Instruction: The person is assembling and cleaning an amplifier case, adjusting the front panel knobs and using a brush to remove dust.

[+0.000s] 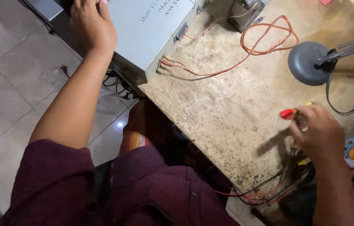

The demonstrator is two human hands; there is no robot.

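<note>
Two hands are busy: the left hand (93,26) grips the far edge of a grey box (152,29) on the tabletop (227,113), fingers curled over it. The right hand (320,133) pinches a red-tipped probe (287,113) above the tabletop, well apart from the box. Red wires (210,73) already run into the box's side, but the probe touches nothing yet.

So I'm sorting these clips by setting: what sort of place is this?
Probably an electronics repair bench: a worn worktable, a grey metal equipment box with red wires, and a round-based stand.
</note>
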